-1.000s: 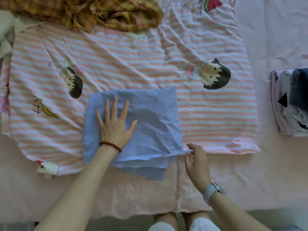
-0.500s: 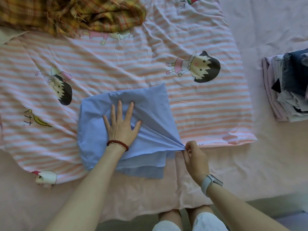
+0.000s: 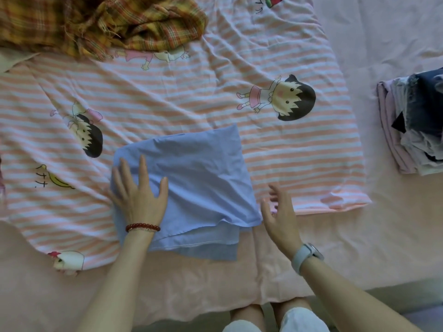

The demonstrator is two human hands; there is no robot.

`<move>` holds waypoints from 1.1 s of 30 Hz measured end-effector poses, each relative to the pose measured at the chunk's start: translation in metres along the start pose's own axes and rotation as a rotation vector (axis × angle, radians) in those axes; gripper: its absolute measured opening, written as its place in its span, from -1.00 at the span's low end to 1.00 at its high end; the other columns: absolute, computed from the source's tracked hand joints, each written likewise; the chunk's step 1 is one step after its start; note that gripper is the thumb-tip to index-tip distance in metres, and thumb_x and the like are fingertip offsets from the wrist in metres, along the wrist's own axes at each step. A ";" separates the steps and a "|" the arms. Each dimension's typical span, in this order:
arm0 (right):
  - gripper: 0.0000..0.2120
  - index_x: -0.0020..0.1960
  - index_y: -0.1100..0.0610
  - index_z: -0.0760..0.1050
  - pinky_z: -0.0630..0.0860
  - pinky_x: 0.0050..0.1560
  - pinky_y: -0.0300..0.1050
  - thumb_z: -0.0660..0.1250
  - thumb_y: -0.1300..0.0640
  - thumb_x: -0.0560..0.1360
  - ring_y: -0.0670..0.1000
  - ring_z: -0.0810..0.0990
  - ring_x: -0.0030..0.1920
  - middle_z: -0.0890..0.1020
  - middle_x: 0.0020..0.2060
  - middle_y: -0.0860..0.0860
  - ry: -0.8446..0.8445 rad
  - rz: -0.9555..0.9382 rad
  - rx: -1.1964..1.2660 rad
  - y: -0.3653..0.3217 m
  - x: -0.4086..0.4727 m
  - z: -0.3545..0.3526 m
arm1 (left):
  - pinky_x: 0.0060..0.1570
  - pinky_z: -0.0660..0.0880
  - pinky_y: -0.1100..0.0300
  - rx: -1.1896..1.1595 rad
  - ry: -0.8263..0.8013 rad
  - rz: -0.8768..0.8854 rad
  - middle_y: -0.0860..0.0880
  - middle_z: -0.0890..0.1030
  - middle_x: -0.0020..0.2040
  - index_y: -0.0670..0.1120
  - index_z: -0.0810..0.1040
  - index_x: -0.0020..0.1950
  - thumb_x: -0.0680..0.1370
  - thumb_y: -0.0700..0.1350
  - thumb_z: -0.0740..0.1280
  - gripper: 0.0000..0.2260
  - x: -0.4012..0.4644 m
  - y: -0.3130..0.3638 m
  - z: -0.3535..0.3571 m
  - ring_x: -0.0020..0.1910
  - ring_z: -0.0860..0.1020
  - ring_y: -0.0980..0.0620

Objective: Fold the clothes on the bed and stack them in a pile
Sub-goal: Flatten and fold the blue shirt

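Head: blue garment [image 3: 201, 178] under left hand [image 3: 140, 200], right hand [image 3: 280, 216] beside

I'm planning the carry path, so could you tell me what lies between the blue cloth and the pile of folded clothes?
In the head view, only bedding: the striped sheet, then bare pink bed, between the blue cloth and the pile.

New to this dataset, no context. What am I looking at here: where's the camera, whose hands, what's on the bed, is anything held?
There is no robot. A person wears one wide-angle camera on the head, looking down at their own hands over a bed. The left hand lies flat on a folded blue garment. The right hand is open beside it and holds nothing. Under the garment lies a striped cartoon sheet. A plaid cloth lies crumpled at the top, and a pile of folded clothes sits at the right.
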State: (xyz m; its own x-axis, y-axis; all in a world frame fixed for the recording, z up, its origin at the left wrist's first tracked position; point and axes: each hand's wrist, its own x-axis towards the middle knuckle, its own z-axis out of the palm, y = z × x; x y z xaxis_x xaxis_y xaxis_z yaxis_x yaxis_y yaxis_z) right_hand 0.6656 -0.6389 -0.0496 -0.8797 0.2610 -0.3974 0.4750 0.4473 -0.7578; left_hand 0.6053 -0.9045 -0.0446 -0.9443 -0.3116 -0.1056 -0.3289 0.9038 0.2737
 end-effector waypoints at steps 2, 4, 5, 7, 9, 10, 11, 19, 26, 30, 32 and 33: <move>-0.39 0.48 -0.02 0.10 0.16 0.38 -0.13 0.30 0.02 0.52 0.03 0.23 0.39 0.27 0.39 0.06 -0.128 -0.165 -0.083 -0.019 0.015 0.009 | 0.37 -0.17 -0.31 0.034 -0.107 -0.077 -0.20 -0.05 0.53 0.06 0.02 0.52 0.47 0.25 0.26 -0.28 -0.011 -0.015 -0.002 0.50 -0.12 -0.21; -0.28 0.47 -0.13 -0.11 -0.03 0.44 -0.08 0.28 -0.10 0.50 0.07 -0.04 0.50 0.01 0.50 0.09 -0.245 -0.338 -0.284 -0.033 0.024 0.024 | 0.38 -0.27 -0.21 0.122 -0.235 -0.036 -0.15 -0.17 0.53 0.11 -0.17 0.49 0.39 0.42 0.05 -0.20 -0.021 -0.024 0.002 0.50 -0.21 -0.16; -0.27 0.45 -0.17 -0.17 -0.05 0.46 -0.02 0.26 -0.13 0.50 0.11 -0.11 0.51 -0.08 0.51 0.10 -0.293 -0.384 -0.399 -0.036 0.027 0.030 | 0.39 -0.28 -0.17 0.163 -0.278 -0.014 -0.13 -0.20 0.53 0.12 -0.22 0.47 0.38 0.44 -0.01 -0.21 -0.022 -0.029 0.006 0.50 -0.24 -0.14; -0.28 0.46 -0.17 -0.18 0.03 0.45 0.05 0.23 -0.15 0.50 0.15 -0.13 0.51 -0.18 0.51 0.11 -0.351 -0.349 -0.575 -0.033 0.035 0.038 | 0.43 -0.22 -0.13 0.140 -0.312 -0.036 -0.10 -0.20 0.54 0.13 -0.19 0.49 0.47 0.39 0.01 -0.29 -0.012 -0.038 0.011 0.50 -0.23 -0.11; -0.29 0.50 -0.15 -0.07 0.18 0.37 0.02 0.26 -0.15 0.49 0.13 -0.02 0.50 -0.12 0.51 0.12 -0.316 -0.280 -0.598 -0.029 0.042 0.037 | 0.45 -0.12 -0.08 0.029 -0.280 -0.071 -0.09 -0.12 0.55 0.08 -0.09 0.52 0.57 0.21 0.08 -0.39 0.001 -0.041 0.010 0.51 -0.13 -0.10; -0.30 0.50 -0.10 0.02 0.25 0.33 0.03 0.29 -0.11 0.48 0.11 0.06 0.47 -0.03 0.51 0.13 -0.262 -0.272 -0.547 -0.029 0.045 0.036 | 0.44 -0.04 -0.05 -0.061 -0.211 -0.077 -0.11 -0.03 0.54 0.02 -0.01 0.53 0.58 0.11 0.14 -0.42 0.007 -0.040 0.008 0.51 -0.03 -0.11; -0.33 0.49 -0.02 0.11 0.31 0.29 0.03 0.33 -0.05 0.48 0.10 0.16 0.43 0.10 0.47 0.14 -0.203 -0.260 -0.441 -0.028 0.047 0.036 | 0.41 0.07 -0.03 -0.170 -0.114 -0.088 -0.16 0.09 0.52 -0.06 0.09 0.52 0.58 0.02 0.21 -0.44 0.011 -0.039 0.005 0.48 0.08 -0.13; -0.72 0.05 -0.09 0.40 0.47 -0.29 -0.42 0.43 0.02 0.41 -0.34 0.58 -0.19 0.58 -0.07 -0.20 -0.303 0.188 0.235 -0.034 0.063 0.035 | 0.09 0.40 0.03 -0.333 -0.290 -0.511 -0.09 0.58 0.02 -0.08 0.51 0.04 0.52 0.15 0.26 -0.69 0.029 -0.060 -0.015 0.04 0.53 -0.16; -0.72 0.11 0.02 0.41 0.49 -0.22 -0.39 0.40 0.13 0.45 -0.26 0.58 -0.14 0.55 -0.07 -0.21 -0.218 0.133 0.277 -0.046 0.054 0.042 | -0.23 0.43 0.38 -0.803 -0.354 -0.468 0.14 0.55 -0.07 0.00 0.50 0.13 0.53 -0.01 0.31 -0.80 0.024 -0.056 -0.015 -0.17 0.52 0.26; -0.70 0.13 0.05 0.36 0.44 0.03 -0.11 0.39 0.14 0.46 -0.05 0.52 0.01 0.49 -0.06 -0.17 -0.142 0.127 0.248 -0.051 0.050 0.040 | -0.29 0.46 0.47 -0.915 -0.431 -0.429 0.25 0.58 -0.11 0.14 0.51 -0.05 0.52 0.00 0.33 -0.96 0.019 -0.047 -0.012 -0.20 0.56 0.35; -0.68 0.16 0.07 0.36 0.44 0.06 -0.10 0.38 0.16 0.46 -0.03 0.51 0.04 0.49 -0.03 -0.14 -0.126 0.108 0.251 -0.054 0.049 0.038 | -0.25 0.51 0.42 -0.999 -0.412 -0.426 0.22 0.61 -0.11 0.12 0.52 -0.05 0.50 -0.06 0.36 -0.91 0.016 -0.046 -0.011 -0.16 0.60 0.30; -0.65 0.20 0.09 0.36 0.43 0.07 -0.12 0.38 0.17 0.47 -0.03 0.50 0.05 0.49 0.00 -0.13 -0.122 0.091 0.249 -0.055 0.048 0.037 | -0.23 0.53 0.38 -1.015 -0.397 -0.422 0.18 0.63 -0.10 0.09 0.53 -0.03 0.49 -0.11 0.37 -0.88 0.014 -0.046 -0.010 -0.13 0.61 0.26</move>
State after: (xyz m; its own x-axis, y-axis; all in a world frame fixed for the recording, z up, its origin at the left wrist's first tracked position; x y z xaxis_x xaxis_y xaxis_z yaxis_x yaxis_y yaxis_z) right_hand 0.5962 -0.6824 -0.0462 -0.8370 0.1790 -0.5171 0.5456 0.1991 -0.8141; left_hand 0.6067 -0.9532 -0.0492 -0.7477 -0.2554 -0.6130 -0.6425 0.0449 0.7649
